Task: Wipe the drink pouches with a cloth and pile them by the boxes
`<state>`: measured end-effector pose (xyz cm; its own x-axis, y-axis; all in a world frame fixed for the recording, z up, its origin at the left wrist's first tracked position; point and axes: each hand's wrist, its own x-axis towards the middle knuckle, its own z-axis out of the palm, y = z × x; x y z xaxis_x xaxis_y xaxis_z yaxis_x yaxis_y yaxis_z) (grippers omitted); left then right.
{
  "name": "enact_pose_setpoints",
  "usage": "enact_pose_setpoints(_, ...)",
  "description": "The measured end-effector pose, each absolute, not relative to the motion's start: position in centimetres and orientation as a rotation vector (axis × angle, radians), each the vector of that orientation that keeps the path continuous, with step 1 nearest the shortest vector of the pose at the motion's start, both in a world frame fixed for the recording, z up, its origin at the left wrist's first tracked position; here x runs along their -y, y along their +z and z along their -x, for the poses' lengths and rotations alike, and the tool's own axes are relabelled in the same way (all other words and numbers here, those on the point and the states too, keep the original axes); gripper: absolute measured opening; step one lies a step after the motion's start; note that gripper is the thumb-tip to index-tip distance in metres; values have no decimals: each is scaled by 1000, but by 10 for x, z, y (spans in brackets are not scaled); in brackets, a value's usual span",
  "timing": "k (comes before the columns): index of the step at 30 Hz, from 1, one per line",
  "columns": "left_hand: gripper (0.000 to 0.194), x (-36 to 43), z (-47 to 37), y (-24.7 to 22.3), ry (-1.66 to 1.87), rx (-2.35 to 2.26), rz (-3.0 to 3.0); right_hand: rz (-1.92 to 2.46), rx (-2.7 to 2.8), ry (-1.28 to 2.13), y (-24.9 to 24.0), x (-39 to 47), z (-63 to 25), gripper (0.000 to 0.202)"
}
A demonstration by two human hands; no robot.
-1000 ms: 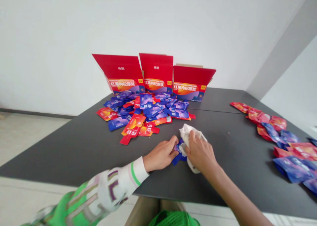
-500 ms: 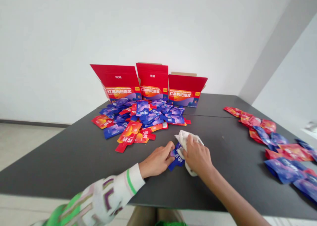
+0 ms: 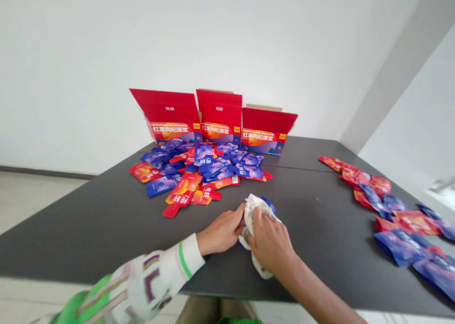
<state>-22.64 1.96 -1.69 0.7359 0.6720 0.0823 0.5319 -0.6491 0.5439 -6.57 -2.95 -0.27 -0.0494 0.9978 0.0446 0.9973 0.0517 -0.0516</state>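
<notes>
Near the front of the dark table (image 3: pixel 149 257), my right hand (image 3: pixel 272 241) grips a crumpled white cloth (image 3: pixel 253 205), pressing it over a small blue sachet (image 3: pixel 269 204). The cloth covers most of the sachet; only bits of its blue edges show around it. My left hand (image 3: pixel 222 231) pinches the sachet's left side between thumb and fingers. Just beyond lies a loose pile of flat blue and red sachets (image 3: pixel 213 167), with a few red ones (image 3: pixel 183 191) at its near edge.
Behind the pile stand three red and blue cartons, left (image 3: pixel 174 132), middle (image 3: pixel 220 130) and right (image 3: pixel 263 139), with lids raised. Several fuller-looking red and blue pouches (image 3: pixel 405 246) lie in a row along the table's right side. A white wall (image 3: pixel 227 40) rises behind.
My right hand and the cloth have shifted left and nearer to me, over the sachet, which is now mostly covered. My left hand keeps its pinch almost in place.
</notes>
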Motion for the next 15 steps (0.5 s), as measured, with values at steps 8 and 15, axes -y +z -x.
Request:
enact_pose_setpoints(8,19,-19,226,-18,368,-908,-2449,2158,2188,-23,-1,23,64,36)
enact_pose_setpoints(15,18,-24,230,-17,478,-882,-2279,2316,1905,178,-9,3,32,31)
